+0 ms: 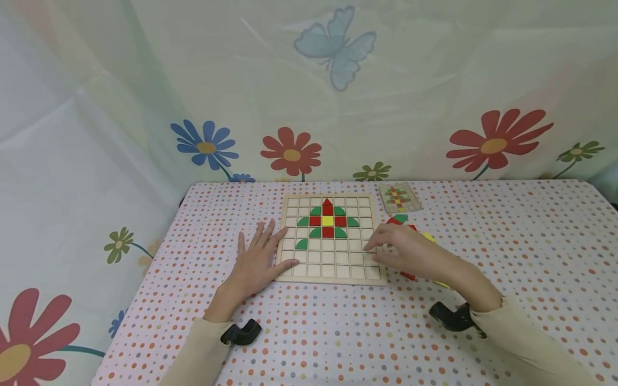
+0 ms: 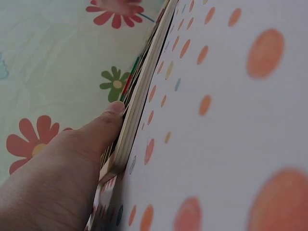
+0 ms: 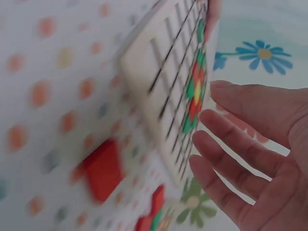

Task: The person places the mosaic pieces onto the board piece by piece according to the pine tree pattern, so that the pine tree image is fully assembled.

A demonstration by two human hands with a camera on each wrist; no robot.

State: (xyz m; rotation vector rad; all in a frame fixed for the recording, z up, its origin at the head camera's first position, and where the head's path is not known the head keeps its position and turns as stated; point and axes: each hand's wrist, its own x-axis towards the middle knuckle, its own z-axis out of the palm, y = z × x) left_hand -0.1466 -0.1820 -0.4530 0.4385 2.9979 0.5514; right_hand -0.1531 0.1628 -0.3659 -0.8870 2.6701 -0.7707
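Note:
A wooden grid board (image 1: 338, 272) lies on the table with red, green and yellow pieces set in a tree-like pattern. One green quarter-round piece (image 1: 301, 244) sits lower left in the grid. My left hand (image 1: 253, 262) rests at the board's left edge, fingers spread and thumb over the lower left corner. Over the board's right edge hovers my right hand (image 1: 410, 249), its fingers slightly bent and nothing between thumb and fingertips in the right wrist view. Below it in that view, a red piece (image 3: 103, 171) lies on the tablecloth.
A small pattern card (image 1: 399, 198) with a similar tree design lies behind the board's right corner. Loose red, green and yellow pieces lie right of the board, partly hidden by the right hand, among them a green piece (image 1: 401, 218). A flowered cloth hangs behind the table.

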